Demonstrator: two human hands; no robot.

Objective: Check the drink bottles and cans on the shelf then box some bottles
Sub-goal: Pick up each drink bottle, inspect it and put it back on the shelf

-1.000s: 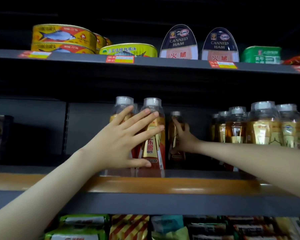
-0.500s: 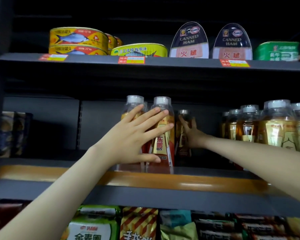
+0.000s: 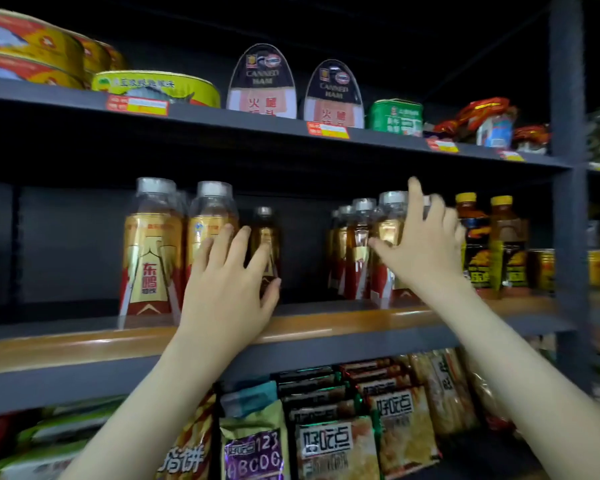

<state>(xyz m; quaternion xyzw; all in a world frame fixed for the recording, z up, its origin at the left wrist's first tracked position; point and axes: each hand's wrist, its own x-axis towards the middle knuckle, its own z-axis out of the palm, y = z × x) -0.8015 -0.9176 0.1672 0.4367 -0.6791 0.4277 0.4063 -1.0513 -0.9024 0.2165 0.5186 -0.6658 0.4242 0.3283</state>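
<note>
Amber drink bottles with gold-and-red labels stand on the middle shelf (image 3: 84, 344), whose front edge is wood-coloured. I note two at the left front. The leftmost bottle (image 3: 149, 251) stands free, and the second bottle (image 3: 210, 216) is partly covered by the left hand (image 3: 229, 292). Its grip is open: fingers straight and spread across that bottle's label, thumb beside the base of a darker rear bottle (image 3: 264, 233) set further back. To the right, past a gap, stands a bottle cluster (image 3: 355, 244). The right hand (image 3: 426, 247) is at its front, grip likewise open, fingers fanned, index finger raised beside a cap; I cannot tell whether it presses. Yellow-capped bottles (image 3: 475, 244) stand just right of it. Tins (image 3: 156, 86) sit on the upper shelf (image 3: 257, 123), and snack packets (image 3: 326, 445) lie below.
</note>
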